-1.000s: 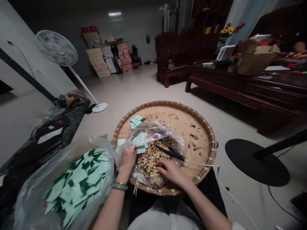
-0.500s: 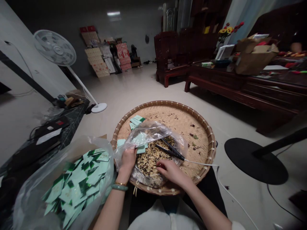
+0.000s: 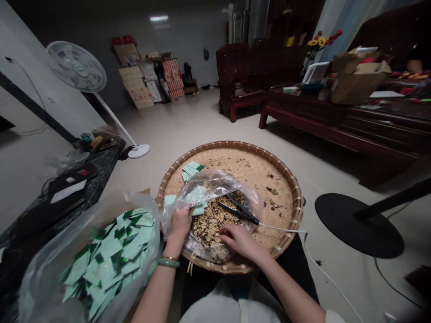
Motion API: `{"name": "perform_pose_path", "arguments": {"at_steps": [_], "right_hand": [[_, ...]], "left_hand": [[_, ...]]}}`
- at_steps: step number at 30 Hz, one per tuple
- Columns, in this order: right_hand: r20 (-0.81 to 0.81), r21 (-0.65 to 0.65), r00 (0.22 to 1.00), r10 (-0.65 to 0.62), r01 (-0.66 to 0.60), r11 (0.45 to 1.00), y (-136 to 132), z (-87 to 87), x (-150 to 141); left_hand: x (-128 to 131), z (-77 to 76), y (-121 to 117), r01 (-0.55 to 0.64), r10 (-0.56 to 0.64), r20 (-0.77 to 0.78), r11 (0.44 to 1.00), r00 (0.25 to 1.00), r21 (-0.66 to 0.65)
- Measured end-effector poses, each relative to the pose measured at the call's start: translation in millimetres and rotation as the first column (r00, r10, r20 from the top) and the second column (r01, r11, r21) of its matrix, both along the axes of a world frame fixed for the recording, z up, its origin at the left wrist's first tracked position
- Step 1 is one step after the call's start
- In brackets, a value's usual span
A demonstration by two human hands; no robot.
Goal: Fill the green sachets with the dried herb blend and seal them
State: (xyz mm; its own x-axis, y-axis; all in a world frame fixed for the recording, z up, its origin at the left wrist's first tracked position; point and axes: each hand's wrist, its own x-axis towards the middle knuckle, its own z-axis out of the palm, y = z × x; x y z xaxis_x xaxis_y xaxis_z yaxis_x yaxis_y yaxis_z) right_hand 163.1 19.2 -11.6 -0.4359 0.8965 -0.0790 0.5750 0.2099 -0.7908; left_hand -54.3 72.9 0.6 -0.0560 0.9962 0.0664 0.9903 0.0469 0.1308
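A clear plastic bag lies open in a round woven bamboo tray across my lap. Pale and dark dried flakes fill it. My left hand is at the bag's left side, closed on a light-green packet; its fingertips are partly hidden. Over the flakes, my right hand has its fingers curled together; whatever they pinch is too small to make out. A black hair straightener with a white cord rests on the flakes, its arms apart. More green packets lie at the tray's left.
On my left stands a large plastic bag full of green packets. The white cord runs over the tray's right rim to the floor. A fan, a black round base and a dark wooden table stand around.
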Motion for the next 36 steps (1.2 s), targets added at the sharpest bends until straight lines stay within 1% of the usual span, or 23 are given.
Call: {"name": "perform_pose_path", "arguments": {"at_steps": [6, 8, 10, 12, 13, 15, 17, 19, 20, 22, 24, 26, 27, 29, 31, 33, 36], "right_hand": [[-0.007, 0.007, 1.0, 0.007, -0.007, 1.0, 0.4, -0.4, -0.4], [-0.02, 0.019, 1.0, -0.006, 0.006, 1.0, 0.8, -2.8, 0.0], [-0.059, 0.054, 0.997, -0.046, 0.05, 0.997, 1.4, -4.6, 0.3], [-0.143, 0.142, 0.983, -0.118, 0.139, 0.98, 2.2, -3.7, 0.3], [-0.196, 0.206, 0.968, -0.154, 0.194, 0.959, 2.5, -1.7, 0.1], [-0.289, 0.35, 0.937, -0.194, 0.292, 0.89, 3.0, 5.3, -0.8], [-0.321, 0.488, 0.929, -0.185, 0.329, 0.808, 3.0, 14.7, -2.0], [-0.293, 0.589, 0.945, -0.147, 0.3, 0.751, 2.7, 23.2, -2.9], [-0.273, 0.622, 0.954, -0.126, 0.275, 0.733, 2.5, 26.1, -3.1], [-0.248, 0.658, 0.963, -0.1, 0.244, 0.713, 1.8, 27.9, -2.6], [-0.252, 0.673, 0.962, -0.104, 0.252, 0.696, 0.6, 25.3, -1.4], [-0.261, 0.683, 0.958, -0.12, 0.271, 0.678, -1.0, 20.5, -0.1], [-0.261, 0.689, 0.957, -0.125, 0.276, 0.67, -1.9, 18.1, 0.4], [-0.255, 0.703, 0.958, -0.128, 0.275, 0.656, -3.5, 14.2, 0.7], [-0.245, 0.711, 0.961, -0.126, 0.267, 0.651, -4.6, 11.9, 0.5], [-0.236, 0.709, 0.964, -0.125, 0.259, 0.656, -5.1, 10.6, 0.1], [-0.23, 0.703, 0.966, -0.119, 0.25, 0.666, -5.6, 9.5, -0.4]], "left_hand": [[-0.3, -2.7, 1.0, -0.029, 0.028, 0.039, 1.0, 0.999, 0.009], [-0.2, -0.5, 0.2, -0.035, 0.033, 0.064, 0.999, 0.997, 0.027], [0.7, 4.4, -2.2, -0.037, 0.032, 0.094, 0.998, 0.995, 0.052], [3.1, 11.9, -7.0, -0.025, 0.016, 0.12, 0.997, 0.993, 0.079], [5.2, 16.1, -10.4, -0.011, -0.003, 0.142, 0.995, 0.99, 0.098], [11.4, 24.2, -18.7, 0.039, -0.074, 0.221, 0.987, 0.972, 0.159], [20.1, 30.2, -28.1, 0.083, -0.183, 0.408, 0.964, 0.894, 0.251], [30.4, 33.0, -37.3, 0.092, -0.23, 0.581, 0.962, 0.781, 0.257], [35.7, 33.3, -41.4, 0.091, -0.227, 0.659, 0.968, 0.717, 0.235], [45.5, 32.2, -48.4, 0.061, -0.187, 0.796, 0.981, 0.576, 0.186], [53.6, 30.0, -53.7, 0.004, -0.099, 0.901, 0.994, 0.421, 0.108], [59.5, 27.9, -57.8, -0.044, 0.001, 0.962, 0.999, 0.274, 0.011], [61.7, 26.9, -59.6, -0.06, 0.042, 0.976, 0.998, 0.215, -0.029], [64.6, 24.8, -62.7, -0.083, 0.093, 0.986, 0.993, 0.136, -0.083], [65.9, 22.1, -65.1, -0.103, 0.119, 0.989, 0.989, 0.082, -0.111], [65.8, 18.7, -66.8, -0.11, 0.133, 0.99, 0.986, 0.044, -0.128], [64.4, 13.8, -68.5, -0.096, 0.148, 0.989, 0.985, 0.02, -0.145]]}}
